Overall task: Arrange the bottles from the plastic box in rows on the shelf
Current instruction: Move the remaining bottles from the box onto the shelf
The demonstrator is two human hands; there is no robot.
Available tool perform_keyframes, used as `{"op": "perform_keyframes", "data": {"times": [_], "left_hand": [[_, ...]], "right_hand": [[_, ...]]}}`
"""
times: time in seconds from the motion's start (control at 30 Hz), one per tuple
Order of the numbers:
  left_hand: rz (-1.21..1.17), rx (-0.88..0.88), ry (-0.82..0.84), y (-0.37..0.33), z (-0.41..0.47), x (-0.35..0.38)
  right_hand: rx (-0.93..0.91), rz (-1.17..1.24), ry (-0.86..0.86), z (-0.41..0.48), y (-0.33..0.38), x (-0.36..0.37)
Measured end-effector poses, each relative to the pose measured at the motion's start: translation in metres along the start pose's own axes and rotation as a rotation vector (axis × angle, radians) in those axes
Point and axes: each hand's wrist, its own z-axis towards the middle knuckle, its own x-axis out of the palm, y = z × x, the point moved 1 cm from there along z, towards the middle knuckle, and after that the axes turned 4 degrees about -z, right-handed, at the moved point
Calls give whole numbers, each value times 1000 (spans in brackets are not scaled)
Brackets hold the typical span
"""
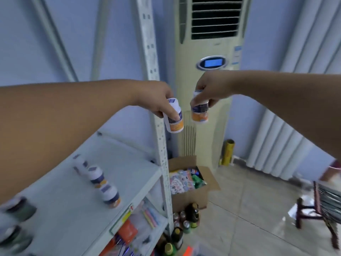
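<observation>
My left hand (158,100) grips a white bottle (175,121) with a blue and orange label, held in the air beside the shelf's upright post. My right hand (210,89) grips a second bottle of the same kind (200,112) from above, just to the right of the first. Both bottles hang base down and are apart from each other. On the white shelf (129,174) below stand three matching bottles in a row (96,174). Dark-lidded jars (20,209) sit at the shelf's near left edge. The plastic box is not in view.
A perforated metal post (156,89) rises at the shelf's right corner. A tall air conditioner (212,52) stands behind. On the floor are an open cardboard box of packets (188,180) and several drink bottles (186,222). A dark chair (321,206) stands at right.
</observation>
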Motion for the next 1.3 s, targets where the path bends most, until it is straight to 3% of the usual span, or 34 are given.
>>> {"op": "perform_keyframes", "data": {"times": [0.33, 0.67, 0.9, 1.3], "left_hand": [[-52, -298, -136, 101, -143, -18], [22, -465, -280, 222, -246, -67], [68, -532, -294, 314, -243, -66], [7, -721, -308, 442, -146, -34]], "right_hand": [[-342, -59, 156, 33, 155, 48], [-495, -56, 110, 95, 314, 84], [-534, -41, 153, 140, 356, 139], [-554, -13, 251, 256, 375, 229]]}}
